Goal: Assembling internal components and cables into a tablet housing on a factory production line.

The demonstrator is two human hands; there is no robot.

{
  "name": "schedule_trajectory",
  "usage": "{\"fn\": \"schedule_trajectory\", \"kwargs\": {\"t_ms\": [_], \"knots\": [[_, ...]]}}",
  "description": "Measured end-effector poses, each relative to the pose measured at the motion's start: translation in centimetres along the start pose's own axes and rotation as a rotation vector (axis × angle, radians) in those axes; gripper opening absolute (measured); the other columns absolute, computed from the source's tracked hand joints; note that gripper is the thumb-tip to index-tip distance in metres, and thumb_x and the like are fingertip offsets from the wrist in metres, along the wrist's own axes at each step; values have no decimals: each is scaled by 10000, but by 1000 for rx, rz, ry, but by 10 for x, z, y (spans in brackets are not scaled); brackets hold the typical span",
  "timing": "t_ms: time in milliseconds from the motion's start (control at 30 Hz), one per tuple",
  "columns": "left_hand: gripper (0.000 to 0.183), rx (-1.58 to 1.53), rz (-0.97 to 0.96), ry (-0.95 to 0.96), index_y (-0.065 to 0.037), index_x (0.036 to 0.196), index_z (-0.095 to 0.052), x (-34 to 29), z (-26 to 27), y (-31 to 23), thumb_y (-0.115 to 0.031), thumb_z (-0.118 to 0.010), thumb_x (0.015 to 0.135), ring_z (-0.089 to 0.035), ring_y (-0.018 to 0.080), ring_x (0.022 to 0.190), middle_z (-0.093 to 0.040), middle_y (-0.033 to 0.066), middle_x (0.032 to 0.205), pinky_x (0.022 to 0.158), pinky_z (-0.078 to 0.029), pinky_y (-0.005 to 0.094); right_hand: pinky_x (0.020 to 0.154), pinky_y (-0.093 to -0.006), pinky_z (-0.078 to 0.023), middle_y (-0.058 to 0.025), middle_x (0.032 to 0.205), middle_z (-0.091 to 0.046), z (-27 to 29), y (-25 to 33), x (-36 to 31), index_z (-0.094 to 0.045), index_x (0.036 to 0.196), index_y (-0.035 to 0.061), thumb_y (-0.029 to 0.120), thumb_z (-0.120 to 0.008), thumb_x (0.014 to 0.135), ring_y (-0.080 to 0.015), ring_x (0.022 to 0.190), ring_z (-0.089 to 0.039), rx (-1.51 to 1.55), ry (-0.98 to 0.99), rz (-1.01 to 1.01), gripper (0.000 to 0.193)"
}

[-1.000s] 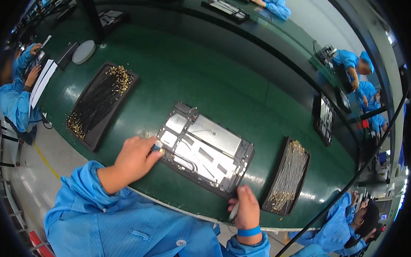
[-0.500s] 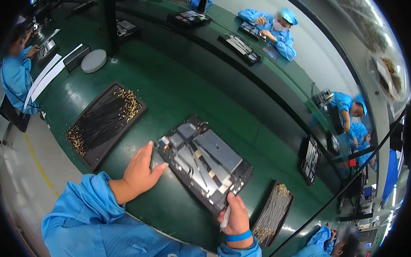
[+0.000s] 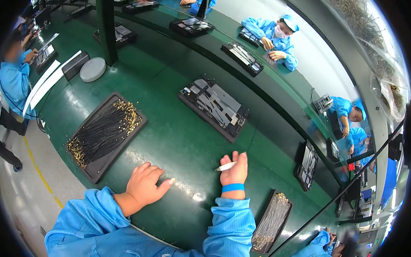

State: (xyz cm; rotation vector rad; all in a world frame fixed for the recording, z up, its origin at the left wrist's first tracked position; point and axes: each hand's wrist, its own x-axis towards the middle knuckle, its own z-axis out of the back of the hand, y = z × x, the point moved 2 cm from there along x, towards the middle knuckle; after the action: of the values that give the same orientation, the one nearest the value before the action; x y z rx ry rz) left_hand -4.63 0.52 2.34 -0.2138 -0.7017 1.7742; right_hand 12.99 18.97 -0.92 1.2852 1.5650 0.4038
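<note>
My left hand hovers low over the near part of the green table, fingers spread, holding nothing. To its right, my right hand has a slim white pen-like tool tucked in its fingers, pointed end toward the left. A blue band circles that wrist. Beyond both hands lies a dark tray with an opened flat electronic device, its grey battery-like blocks and silvery plates facing up. Neither hand touches it.
On the left sits a black tray of black cables with gold ends. A narrower tray of grey cables lies at the right. Farther off are a round grey lid, another device tray and co-workers in blue.
The device tray has moved away from me, and my right hand has let go of its near corner. The white tool is still in that hand. My left hand has come slightly nearer.
</note>
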Motion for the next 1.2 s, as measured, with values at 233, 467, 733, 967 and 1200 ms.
{"fn": "schedule_trajectory", "kwargs": {"t_ms": [233,467,733,967,1200], "knots": [[322,-70,48,29,-33,839,-611,-1,-3,5,-333,-541,748,-492,264,920,-587,93,857,799,-368,363,489,-294,-462,-104,942,-507,37,-20,-68,-306,1228,58,245,-479,849,-186,644,-520,-249,131,-15,457],[179,-652,90,319,18,892,-582,-2,32,-22,-127,-509,818,-563,273,788,-591,139,833,726,-433,363,540,-251,-451,-129,987,-507,85,-43,-149,-301,1207,-31,193,-469,856,-136,641,-513,-502,194,22,449],[317,-1323,-771,509,17,1054,-508,-18,134,-113,-133,-562,780,-507,318,936,-507,167,1079,827,-401,428,526,-231,-446,-139,975,-525,78,-40,-152,-349,1163,-61,169,-477,853,-125,646,-519,-525,136,148,407],[323,-1217,-703,368,20,1058,-504,-38,133,-117,-138,-559,782,-500,315,948,-502,169,1086,834,-396,422,500,-231,-432,-129,935,-532,78,-34,-154,-347,1175,-10,183,-451,864,-120,591,-503,-555,192,156,381],[329,-1128,-674,325,23,1063,-500,-46,121,-109,-143,-557,784,-494,312,959,-496,171,1093,841,-390,417,510,-240,-436,-133,949,-522,86,-31,-155,-350,1161,-36,183,-458,859,-128,591,-507,-563,240,173,389]]}}
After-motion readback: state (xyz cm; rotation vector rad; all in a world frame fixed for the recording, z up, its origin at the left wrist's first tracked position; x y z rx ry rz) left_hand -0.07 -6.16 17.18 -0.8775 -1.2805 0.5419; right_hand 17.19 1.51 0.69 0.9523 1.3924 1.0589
